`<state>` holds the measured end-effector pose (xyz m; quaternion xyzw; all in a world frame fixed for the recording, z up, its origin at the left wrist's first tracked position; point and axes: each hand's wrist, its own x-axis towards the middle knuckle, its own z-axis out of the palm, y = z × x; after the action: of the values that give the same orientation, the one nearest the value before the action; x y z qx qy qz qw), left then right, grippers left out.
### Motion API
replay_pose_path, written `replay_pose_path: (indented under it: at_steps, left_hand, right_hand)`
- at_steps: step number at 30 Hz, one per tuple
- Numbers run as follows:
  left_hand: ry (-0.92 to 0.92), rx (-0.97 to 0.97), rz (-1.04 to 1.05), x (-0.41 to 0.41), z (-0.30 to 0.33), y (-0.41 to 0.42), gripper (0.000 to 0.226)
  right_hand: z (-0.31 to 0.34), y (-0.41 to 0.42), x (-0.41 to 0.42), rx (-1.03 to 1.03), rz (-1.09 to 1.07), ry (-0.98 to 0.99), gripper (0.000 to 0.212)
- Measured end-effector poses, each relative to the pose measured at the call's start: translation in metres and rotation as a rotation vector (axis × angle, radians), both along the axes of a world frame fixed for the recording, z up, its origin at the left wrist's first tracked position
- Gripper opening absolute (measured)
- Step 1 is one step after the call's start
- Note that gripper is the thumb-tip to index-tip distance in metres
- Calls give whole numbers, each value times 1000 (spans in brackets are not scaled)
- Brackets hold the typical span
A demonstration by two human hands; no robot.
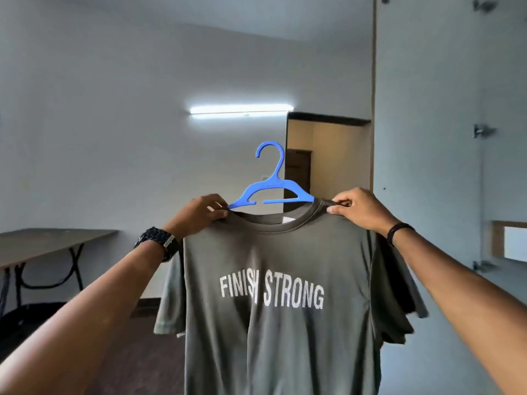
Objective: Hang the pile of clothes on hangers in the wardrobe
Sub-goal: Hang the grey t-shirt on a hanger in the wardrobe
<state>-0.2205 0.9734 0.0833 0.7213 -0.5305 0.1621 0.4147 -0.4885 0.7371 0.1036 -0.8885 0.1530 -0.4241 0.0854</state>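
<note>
dim room | glaring tube light (241, 111) on wall | soft focus | wide-angle edge bending

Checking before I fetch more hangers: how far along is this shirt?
Done: the blue hanger sits inside the grey T-shirt collar. In hand: left hand and right hand pinch the shoulders, holding it up. Left: hooking it in the wardrobe.

Head view faces forward, close behind hands (199, 213).

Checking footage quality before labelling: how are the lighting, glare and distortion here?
Head view: the tube light blooms into glare; the room is dim and bluish; wide-angle distortion stretches both forearms; the T-shirt lettering stays readable; the blue hanger is sharp.
</note>
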Motion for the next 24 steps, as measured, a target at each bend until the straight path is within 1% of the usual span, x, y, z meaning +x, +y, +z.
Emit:
replay_pose_path:
  at_steps: [3,6,8,12,13,15,16,17,19,22,24]
  left_hand:
    - [-45,-59,-7,-20,17,-22,7]
    - [-50,-119,19,-37,34,-40,9]
    - [-60,-126,44,-41,42,-51,11]
    - [-68,-97,74,-49,52,-62,14]
    - [-62,-85,65,-51,53,-65,12]
    - [-42,-65,32,-57,56,-74,10]
    - [-37,-60,17,-61,58,-77,10]
    - [-37,-55,4,-65,59,-82,11]
    - [-23,-58,-16,-74,62,-91,13]
    - [-8,-38,-43,-88,66,-113,13]
    - [23,-46,-64,-97,67,-132,14]
  right_hand:
    - [11,5,-9,-29,-16,-22,16]
    - [19,7,-18,-13,-34,-64,14]
    - [24,4,-31,23,-39,-31,13]
    - [38,-4,-58,103,-96,174,13]
    - [43,-4,-66,159,-71,258,14]
    - [51,-4,-80,389,69,392,12]
    - [54,-4,-86,476,128,383,19]
    - [57,-7,-92,515,158,327,24]
    - [60,-17,-104,534,187,222,29]
    - [59,-29,-125,526,152,276,21]
    - [57,-36,-139,484,127,220,15]
